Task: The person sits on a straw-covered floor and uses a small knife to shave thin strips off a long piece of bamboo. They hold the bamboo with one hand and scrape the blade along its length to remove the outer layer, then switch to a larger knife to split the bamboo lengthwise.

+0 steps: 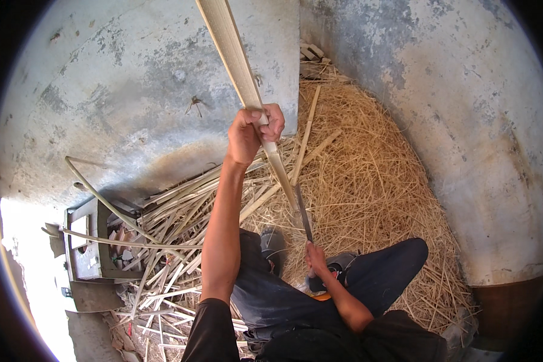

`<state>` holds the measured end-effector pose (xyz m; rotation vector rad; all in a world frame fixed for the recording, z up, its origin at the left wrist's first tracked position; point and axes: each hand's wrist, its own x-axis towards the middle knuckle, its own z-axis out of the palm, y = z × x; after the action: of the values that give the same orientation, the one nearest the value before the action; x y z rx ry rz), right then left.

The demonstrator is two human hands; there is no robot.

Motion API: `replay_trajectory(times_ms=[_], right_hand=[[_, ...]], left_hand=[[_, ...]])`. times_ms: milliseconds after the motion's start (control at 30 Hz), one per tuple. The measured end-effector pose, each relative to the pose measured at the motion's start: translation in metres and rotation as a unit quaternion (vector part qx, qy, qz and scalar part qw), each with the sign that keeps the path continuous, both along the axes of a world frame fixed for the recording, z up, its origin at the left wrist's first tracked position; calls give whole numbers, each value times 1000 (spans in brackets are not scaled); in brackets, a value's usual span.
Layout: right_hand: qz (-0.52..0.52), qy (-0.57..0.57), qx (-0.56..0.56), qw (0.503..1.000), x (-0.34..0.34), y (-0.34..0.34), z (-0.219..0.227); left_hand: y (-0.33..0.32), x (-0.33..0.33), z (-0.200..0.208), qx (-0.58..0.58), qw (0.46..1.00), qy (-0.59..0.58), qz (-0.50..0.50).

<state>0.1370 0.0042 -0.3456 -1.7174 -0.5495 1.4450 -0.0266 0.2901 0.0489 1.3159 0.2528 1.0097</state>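
Observation:
My left hand (256, 130) is closed around a long, pale split bamboo strip (232, 54), raised in front of me. The strip runs from the top edge of the view down past my fist, its lower end tapering near the floor. Low between my knees, my right hand (315, 259) grips a long, dark knife (304, 214). Its narrow blade points up and away from me, its tip close beside the strip's lower part. Whether blade and strip touch, I cannot tell. My fingers hide most of the knife's handle.
A heap of thin bamboo shavings (368, 175) covers the floor ahead and right. Split strips (181, 211) lie piled at left, beside a battered box-like case (93, 247). Worn plaster walls (133, 78) close in ahead and on the right (470, 120). My shoes (274, 244) rest among the shavings.

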Motion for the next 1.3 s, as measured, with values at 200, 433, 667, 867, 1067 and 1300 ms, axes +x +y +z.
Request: replay_trajectory(times_ms=[200, 433, 667, 867, 1067, 1300], right_hand=[[-54, -22, 102, 993, -8, 22, 26], [67, -183, -26, 981, 0, -1, -95], [19, -223, 49, 973, -1, -7, -95], [11, -266, 99, 959, -16, -2, -56], [20, -193, -50, 980, -13, -29, -77], [-59, -210, 127, 968, -25, 10, -37]], left_hand=[[1, -5, -3, 3, 1000, 1, 8], [-3, 4, -4, -2, 1000, -12, 5], [-3, 10, -7, -2, 999, 6, 45], [1, 9, -9, -16, 989, 0, 147], [5, 7, -9, -34, 979, -14, 199], [10, 5, -14, -35, 963, -15, 268]])
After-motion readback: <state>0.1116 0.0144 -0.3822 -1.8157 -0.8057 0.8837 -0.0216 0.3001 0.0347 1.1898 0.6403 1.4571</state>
